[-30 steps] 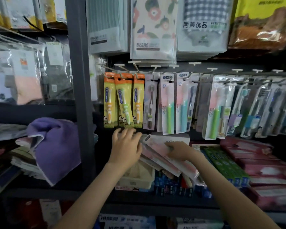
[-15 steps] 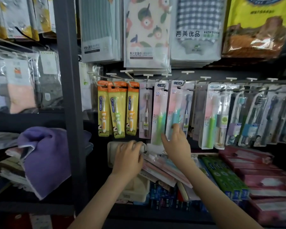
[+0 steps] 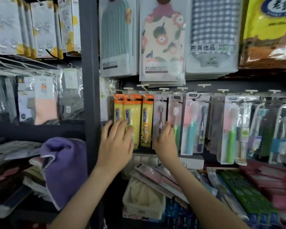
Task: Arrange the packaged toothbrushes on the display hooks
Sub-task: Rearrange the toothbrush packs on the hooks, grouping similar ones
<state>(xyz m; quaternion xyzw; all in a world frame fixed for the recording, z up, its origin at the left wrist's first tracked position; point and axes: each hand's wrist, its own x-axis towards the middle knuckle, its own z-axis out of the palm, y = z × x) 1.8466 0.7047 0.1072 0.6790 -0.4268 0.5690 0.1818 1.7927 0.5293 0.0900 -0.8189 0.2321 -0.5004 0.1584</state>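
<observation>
- Left hand [image 3: 116, 144] is released: fingers straight and spread, fingertips flat on the fronts of the two leftmost yellow-orange toothbrush packs [image 3: 147, 119].
- There are three of those yellow-orange packs side by side, each hanging on display hooks [image 3: 163, 88] at the left end of the row, just right of the dark shelf post [image 3: 89, 80].
- Right hand [image 3: 166, 144] is on the lower part of the pale pack with a brown brush [image 3: 160, 113]. The thumb is at the pack's left edge and the knuckles point up. Can't tell whether it is pinching or only touching, since the fingers are hidden behind the hand.
- That pale pack hangs on its hook between the yellow-orange packs and the pink-green pack [image 3: 176, 116].
- Next to the right is the pink-blue pack [image 3: 191, 126], then a long row of clear blister packs [image 3: 231, 129]. All are hung, slightly tilted and overlapping.
- The hooks have white flat tips sticking out above the pack tops.
- Loose flat toothbrush packs [image 3: 155, 177] lie stacked at an angle on the shelf under the right forearm, not hung.
- A cream basket [image 3: 144, 200] sits below those loose packs.
- Green boxes [image 3: 246, 195] lie to the right on the same shelf, with red-pink boxes past them.
- Purple towel [image 3: 64, 162] is draped on the left shelf bay, left of the post.
- Hung above are a floral bagged cloth [image 3: 162, 43], a checked towel pack [image 3: 213, 30] and a yellow bag [image 3: 269, 30].
</observation>
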